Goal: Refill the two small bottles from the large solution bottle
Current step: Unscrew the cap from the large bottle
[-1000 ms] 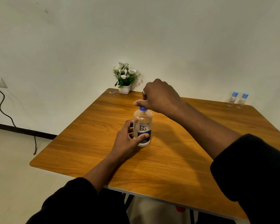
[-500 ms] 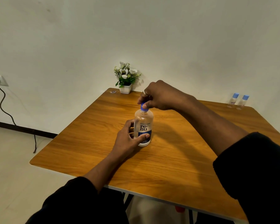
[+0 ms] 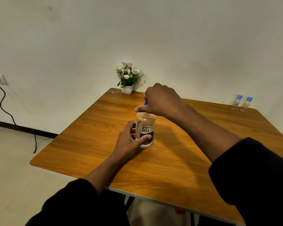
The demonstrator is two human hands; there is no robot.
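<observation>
The large solution bottle [image 3: 145,128], clear with a white and blue label, stands upright in the middle of the wooden table [image 3: 178,163]. My left hand [image 3: 131,141] grips its lower body from the left, thumb across the label. My right hand [image 3: 160,100] is curled over the bottle's top and pinches its blue cap [image 3: 145,103], of which only a sliver shows. Whether the cap is still on the neck I cannot tell. The two small bottles [image 3: 242,102], clear with light blue caps, stand side by side at the far right corner.
A small white pot of white flowers [image 3: 127,79] stands at the table's far edge by the wall. A tiny object [image 3: 115,92] lies to its left. A wall socket with a black cable [image 3: 2,101] is at the left, over the floor.
My right hand has turned over the bottle's top and now covers most of the blue cap, which sits slightly higher. My left hand and the bottle have stayed in place.
</observation>
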